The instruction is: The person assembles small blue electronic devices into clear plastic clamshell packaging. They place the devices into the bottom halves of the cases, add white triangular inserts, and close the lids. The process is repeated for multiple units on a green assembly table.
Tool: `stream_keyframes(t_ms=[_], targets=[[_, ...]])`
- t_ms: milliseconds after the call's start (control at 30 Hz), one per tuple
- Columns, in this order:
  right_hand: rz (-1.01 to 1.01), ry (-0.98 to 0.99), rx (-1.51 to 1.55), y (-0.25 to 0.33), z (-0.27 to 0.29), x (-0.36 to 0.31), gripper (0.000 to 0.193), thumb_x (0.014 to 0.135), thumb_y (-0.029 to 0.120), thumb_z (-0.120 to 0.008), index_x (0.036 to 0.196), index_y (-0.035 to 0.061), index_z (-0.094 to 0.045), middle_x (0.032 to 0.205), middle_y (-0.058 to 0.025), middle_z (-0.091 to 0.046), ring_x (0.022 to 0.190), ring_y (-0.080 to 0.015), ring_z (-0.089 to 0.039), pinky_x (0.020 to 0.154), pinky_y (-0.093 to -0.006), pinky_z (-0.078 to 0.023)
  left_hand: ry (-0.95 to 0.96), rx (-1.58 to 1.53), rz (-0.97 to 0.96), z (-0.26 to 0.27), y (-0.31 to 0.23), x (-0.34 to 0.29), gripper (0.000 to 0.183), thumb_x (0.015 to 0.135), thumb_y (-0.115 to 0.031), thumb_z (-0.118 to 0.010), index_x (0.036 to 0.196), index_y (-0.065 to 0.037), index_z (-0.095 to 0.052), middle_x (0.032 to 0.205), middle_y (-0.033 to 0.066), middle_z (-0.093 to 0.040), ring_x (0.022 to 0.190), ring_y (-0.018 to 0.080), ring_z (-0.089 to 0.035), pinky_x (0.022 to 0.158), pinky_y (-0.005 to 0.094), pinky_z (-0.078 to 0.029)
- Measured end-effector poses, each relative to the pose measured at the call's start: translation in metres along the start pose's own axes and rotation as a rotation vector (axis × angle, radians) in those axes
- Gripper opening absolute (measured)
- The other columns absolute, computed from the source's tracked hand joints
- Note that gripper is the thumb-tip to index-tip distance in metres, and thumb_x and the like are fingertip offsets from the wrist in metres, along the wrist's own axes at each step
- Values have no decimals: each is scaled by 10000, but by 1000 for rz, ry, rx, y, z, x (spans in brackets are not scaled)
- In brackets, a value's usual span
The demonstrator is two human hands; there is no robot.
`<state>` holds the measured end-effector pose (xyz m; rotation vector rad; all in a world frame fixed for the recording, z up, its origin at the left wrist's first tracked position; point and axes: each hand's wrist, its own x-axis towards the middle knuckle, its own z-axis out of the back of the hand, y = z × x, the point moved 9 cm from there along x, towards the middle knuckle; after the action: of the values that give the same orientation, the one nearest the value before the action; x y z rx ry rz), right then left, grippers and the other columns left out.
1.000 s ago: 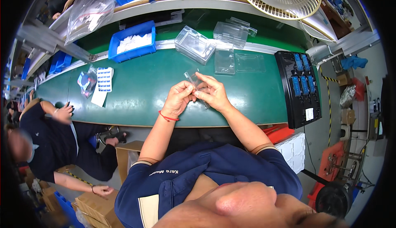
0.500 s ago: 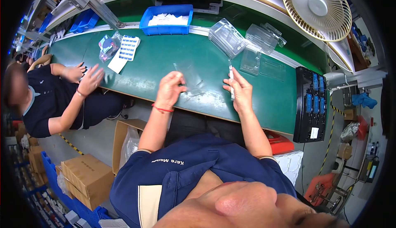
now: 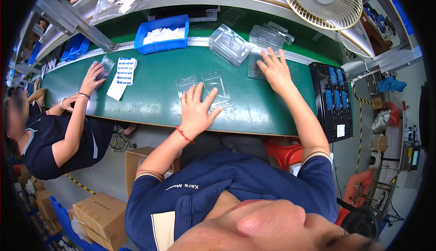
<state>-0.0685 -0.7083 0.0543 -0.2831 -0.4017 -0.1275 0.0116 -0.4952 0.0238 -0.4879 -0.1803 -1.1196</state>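
Hands first: we see the left hand lying flat and spread on the green belt, fingers fanned, a ring on one finger and a red string round the wrist; its fingertips rest on the near edge of two clear plastic trays that lie side by side, flat on the belt, just ahead of the palm. We see the right hand stretched further out and to the right, also open with the fingers apart, pressing down on another clear tray that lies flat at the far side of the belt — only the tray's left part shows from under the hand. Beyond that hand we find a loose stack of clear trays, tilted and leaning on the ledge, and more of them just to the right. A blue bin with white pieces in it stands on the far ledge to the left, and a cream fan hangs above on the right. Beside the belt's right end sits a black rack with blue parts. At the left a co-worker's hand rests on a small clear bag, next to a white sheet of blue labels — well apart from our own trays
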Motion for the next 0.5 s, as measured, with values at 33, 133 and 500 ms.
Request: stream_keyframes(t_ms=[33,133,500], targets=[[23,105,-5,-1,-16,3,191,773,67,-559,940,32,-645,1066,-137,-629,1181,-308,-507,1100,-524,-257,17,51,-11,-14,-3,-1,549,761,-426,-706,1232,-167,-596,1313,203,-465,1246,400,-391,1000,566,-319],[123,159,-14,5,-32,9,44,749,74,-567,750,71,-611,814,-58,-635,1059,-251,-568,1093,-501,-285,6,34,34,-21,13,-5,534,762,-453,-701,1206,-168,-622,1344,207,-449,1277,394,-374,1016,590,-298],[-274,-7,822,37,18,8,180,750,128,-723,845,31,-604,731,-88,-619,758,-270,-588,898,-401,-438,-298,-225,-109,33,28,1,448,735,-268,-764,1099,-38,-636,1209,177,-554,1126,351,-498,959,455,-396]])
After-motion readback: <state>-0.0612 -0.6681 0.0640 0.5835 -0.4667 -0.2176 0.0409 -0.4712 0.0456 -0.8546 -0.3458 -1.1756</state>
